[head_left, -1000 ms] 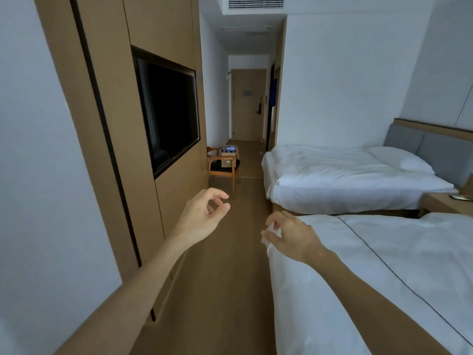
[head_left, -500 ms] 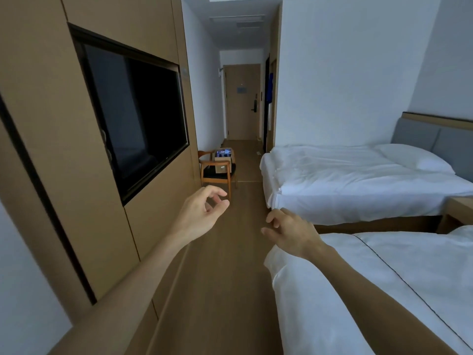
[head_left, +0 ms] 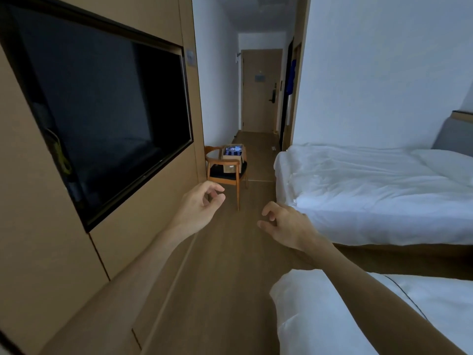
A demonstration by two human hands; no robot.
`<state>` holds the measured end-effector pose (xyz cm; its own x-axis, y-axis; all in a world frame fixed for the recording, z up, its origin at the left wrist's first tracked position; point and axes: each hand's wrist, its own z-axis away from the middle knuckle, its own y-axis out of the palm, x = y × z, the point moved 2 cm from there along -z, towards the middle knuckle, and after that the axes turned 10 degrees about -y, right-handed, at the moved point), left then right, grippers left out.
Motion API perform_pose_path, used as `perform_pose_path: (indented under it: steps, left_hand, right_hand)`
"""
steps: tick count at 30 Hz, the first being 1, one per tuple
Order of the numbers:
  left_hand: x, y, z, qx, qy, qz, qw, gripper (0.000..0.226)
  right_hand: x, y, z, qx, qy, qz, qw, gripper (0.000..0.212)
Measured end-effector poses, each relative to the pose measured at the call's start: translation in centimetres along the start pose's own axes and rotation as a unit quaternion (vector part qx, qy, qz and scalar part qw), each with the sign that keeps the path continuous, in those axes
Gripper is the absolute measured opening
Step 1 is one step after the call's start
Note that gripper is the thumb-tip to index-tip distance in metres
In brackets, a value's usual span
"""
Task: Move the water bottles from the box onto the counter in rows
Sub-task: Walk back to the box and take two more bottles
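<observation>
Head view showed my left hand and right hand loosely curled, holding nothing, well short of the box on the chair; I judged walking closer came first.

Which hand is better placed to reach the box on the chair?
Left, probably. The left hand is nearer in the picture to the box on the chair; the right hand is beside the bed. Both hold nothing.

Brown cardboard box on a brown wooden chair; white beds; black television.
</observation>
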<state>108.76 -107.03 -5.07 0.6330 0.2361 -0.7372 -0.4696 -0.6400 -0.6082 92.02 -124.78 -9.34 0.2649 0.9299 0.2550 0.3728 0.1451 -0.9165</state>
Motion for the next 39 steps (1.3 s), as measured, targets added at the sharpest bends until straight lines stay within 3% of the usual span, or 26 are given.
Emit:
perform_pose_path:
  steps: [25, 39]
  left_hand:
    - [14.0, 10.1, -49.3, 0.039, 0.001, 0.019, 0.999, 0.018]
    - [19.9, 17.8, -77.4, 0.028, 0.001, 0.006, 1.0, 0.017]
  right_hand:
    - [-26.8, 8.6, -41.0, 0.006, 0.058, 0.045, 0.997, 0.031]
    - [-44.9, 11.8, -65.5, 0.002, 0.025, 0.017, 1.0, 0.03]
